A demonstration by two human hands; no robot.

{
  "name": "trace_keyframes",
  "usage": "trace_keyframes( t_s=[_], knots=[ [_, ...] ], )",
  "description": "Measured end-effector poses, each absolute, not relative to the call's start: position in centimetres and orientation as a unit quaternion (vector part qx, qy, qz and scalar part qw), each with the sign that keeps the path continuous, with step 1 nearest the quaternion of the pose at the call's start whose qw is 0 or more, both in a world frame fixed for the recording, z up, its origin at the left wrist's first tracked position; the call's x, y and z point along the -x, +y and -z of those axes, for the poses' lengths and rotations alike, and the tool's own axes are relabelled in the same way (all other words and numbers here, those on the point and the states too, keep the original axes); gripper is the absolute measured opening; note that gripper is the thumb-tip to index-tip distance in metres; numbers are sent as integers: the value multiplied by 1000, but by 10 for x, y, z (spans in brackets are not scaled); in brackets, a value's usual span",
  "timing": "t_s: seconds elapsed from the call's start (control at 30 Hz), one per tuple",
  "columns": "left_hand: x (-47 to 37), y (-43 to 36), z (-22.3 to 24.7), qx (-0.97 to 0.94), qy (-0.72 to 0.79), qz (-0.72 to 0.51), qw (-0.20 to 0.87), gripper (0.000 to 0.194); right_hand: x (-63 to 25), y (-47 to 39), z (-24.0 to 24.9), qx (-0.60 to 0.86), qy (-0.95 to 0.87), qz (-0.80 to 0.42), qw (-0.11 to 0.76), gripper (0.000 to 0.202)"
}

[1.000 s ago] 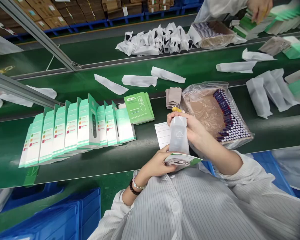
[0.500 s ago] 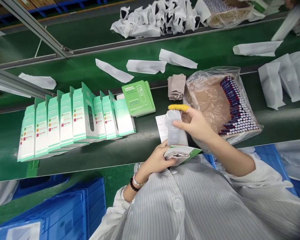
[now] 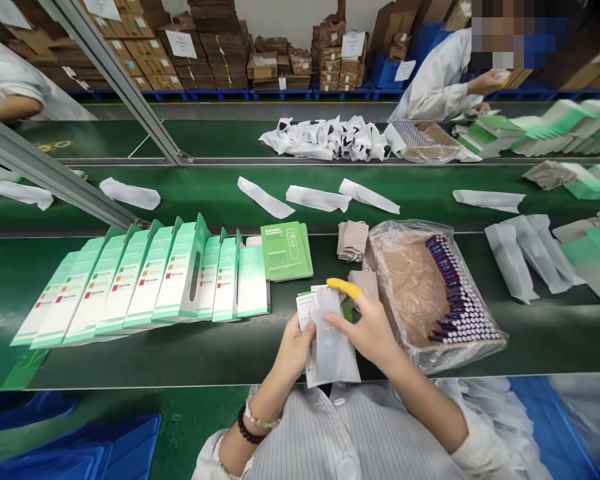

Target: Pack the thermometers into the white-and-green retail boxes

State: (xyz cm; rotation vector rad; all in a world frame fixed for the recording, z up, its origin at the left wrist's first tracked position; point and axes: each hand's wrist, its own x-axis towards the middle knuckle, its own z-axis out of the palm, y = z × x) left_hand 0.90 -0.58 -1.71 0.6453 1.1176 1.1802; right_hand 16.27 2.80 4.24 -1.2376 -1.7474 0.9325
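Observation:
A translucent white sleeve (image 3: 334, 350) is held upright between my two hands, low over the near edge of the bench. My left hand (image 3: 294, 350) is closed round its left side, thumb on the front, together with a printed white-and-green leaflet (image 3: 304, 308) behind it. What the sleeve contains cannot be made out. My right hand (image 3: 367, 327) pinches the sleeve's upper right part; a yellow finger cot (image 3: 344, 287) covers its raised index finger. Just behind that hand is a folded grey cloth pouch (image 3: 365, 283), partly hidden by it.
Green-and-white thermometer boxes (image 3: 130, 280) stand in a row at left, beside green booklets (image 3: 286, 250). More grey pouches (image 3: 353, 240) lie behind. A plastic-lined carton (image 3: 410, 273) holds batteries (image 3: 465, 300) at right. White sleeves (image 3: 317, 199) lie on the belt; co-workers (image 3: 437, 80) sit beyond.
My view has tilted up. The sleeve has come down in front of the leaflet, and my left hand now grips its side. The grey pouch no longer shows in my left hand.

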Motion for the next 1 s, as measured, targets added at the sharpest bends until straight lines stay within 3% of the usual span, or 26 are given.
trace_keyframes(
  t_s=[0.07,0.13,0.27,0.33,0.43,0.57,0.67,0.77,0.9,1.0],
  knots=[
    [-9,-6,15,-264,507,-520,635,59,-160,32,-30,480,-714,-321,396,46],
    [-7,-5,13,-249,521,-520,629,59,-161,34,-21,480,-697,-342,410,58],
    [-5,2,11,-256,522,-515,630,56,-158,27,-5,494,-536,-535,427,94],
    [-5,6,12,-271,519,-512,628,56,-155,22,0,487,-492,-585,422,88],
    [-8,8,14,-294,522,-508,618,59,-151,19,4,492,-498,-579,418,63],
    [-12,3,10,-393,450,-510,619,73,-151,22,0,493,-514,-566,415,45],
    [-12,0,6,-490,423,-476,595,97,-152,24,-4,485,-503,-597,394,43],
    [-11,1,4,-519,491,-450,536,89,-147,24,-2,482,-477,-636,368,45],
    [-12,4,5,-576,576,-381,439,90,-134,27,6,462,-460,-653,386,62],
    [-3,1,-2,-631,573,-341,397,94,-127,32,3,478,-435,-642,412,51]
  ],
)
